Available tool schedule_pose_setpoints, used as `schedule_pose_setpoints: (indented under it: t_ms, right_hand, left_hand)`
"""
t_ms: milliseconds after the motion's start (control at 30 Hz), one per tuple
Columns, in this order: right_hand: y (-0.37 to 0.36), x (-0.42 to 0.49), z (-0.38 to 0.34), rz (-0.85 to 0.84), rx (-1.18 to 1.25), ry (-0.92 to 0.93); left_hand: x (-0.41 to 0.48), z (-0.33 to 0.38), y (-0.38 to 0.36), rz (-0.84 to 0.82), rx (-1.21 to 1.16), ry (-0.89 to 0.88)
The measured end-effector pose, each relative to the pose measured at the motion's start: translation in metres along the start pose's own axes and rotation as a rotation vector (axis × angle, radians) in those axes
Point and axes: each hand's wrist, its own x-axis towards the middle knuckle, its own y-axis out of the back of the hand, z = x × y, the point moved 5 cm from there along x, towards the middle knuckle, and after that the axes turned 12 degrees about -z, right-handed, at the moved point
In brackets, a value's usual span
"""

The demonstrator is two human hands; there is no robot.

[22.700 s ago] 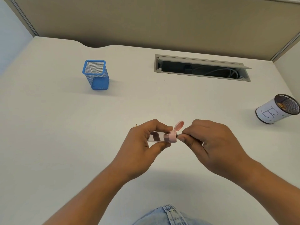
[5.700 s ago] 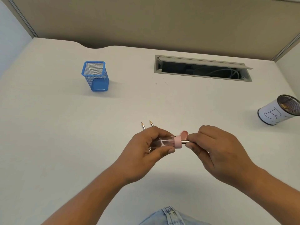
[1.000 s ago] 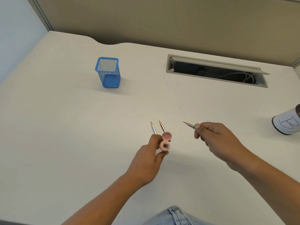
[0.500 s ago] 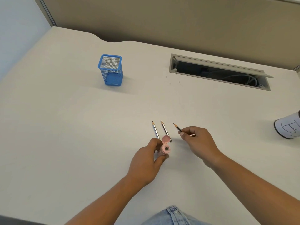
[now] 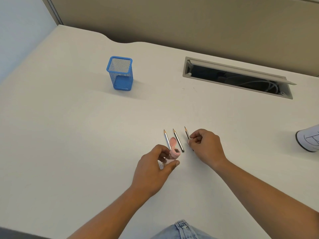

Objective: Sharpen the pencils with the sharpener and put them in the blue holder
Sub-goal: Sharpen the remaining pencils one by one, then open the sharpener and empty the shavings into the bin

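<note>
Grip, left hand (image 5: 155,163): thumb and curled fingers hold a small pink plastic sharpener with a clear barrel (image 5: 174,154), hinged round lid flipped open, over the middle of the white tabletop (image 5: 69,135), toward its near edge.

Grip, right hand (image 5: 205,147): thumb and forefinger pinch a short grey pencil with a sharpened tip (image 5: 186,133) at mid-shaft, point aimed at the far edge. Whether it rests on the surface cannot be told.

Item: two more grey sharpened pencils, one (image 5: 166,138) just behind the sharpener, one (image 5: 177,141) between it and the pinched pencil. Both lie flat, parallel, apart.

Item: white paper-wrapped cup with black lettering (image 5: 309,138), at the right edge.

Item: blue square wire-mesh holder (image 5: 120,73), upright, nothing visible inside, toward the far-left corner, well apart from the pencils.

Item: grey cable hatch, flap raised (image 5: 236,78), near the far edge.

Handling note, as judged: all three tips look cut, so sharpening seems complete and transfer remains. Snap the lid closed before setting the sharpener down, to contain shavings. Gather the pencils with tips aligned. Lower them straight into the holder, blunt ends first, since the light mesh may tip from a sideways nudge.
</note>
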Motion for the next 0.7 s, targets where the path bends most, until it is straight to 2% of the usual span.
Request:
schedule_pose_setpoints:
  t_ms: [400,500,633,700]
  right_hand:
    - [-0.006,0.010,-0.001,-0.013,-0.118,0.002]
    - [-0.004,0.009,-0.002,-0.017,-0.091,0.009]
    - [0.009,-0.003,-0.015,0.077,-0.054,0.095]
    - [0.012,-0.009,-0.024,-0.003,0.098,0.168]
  left_hand:
    - [0.002,0.003,0.005,0.026,0.023,0.001]
    - [0.002,0.005,0.006,0.029,0.027,-0.001]
    - [0.002,0.007,0.007,0.039,0.015,-0.010]
    - [0.003,0.009,0.007,0.034,0.012,-0.026]
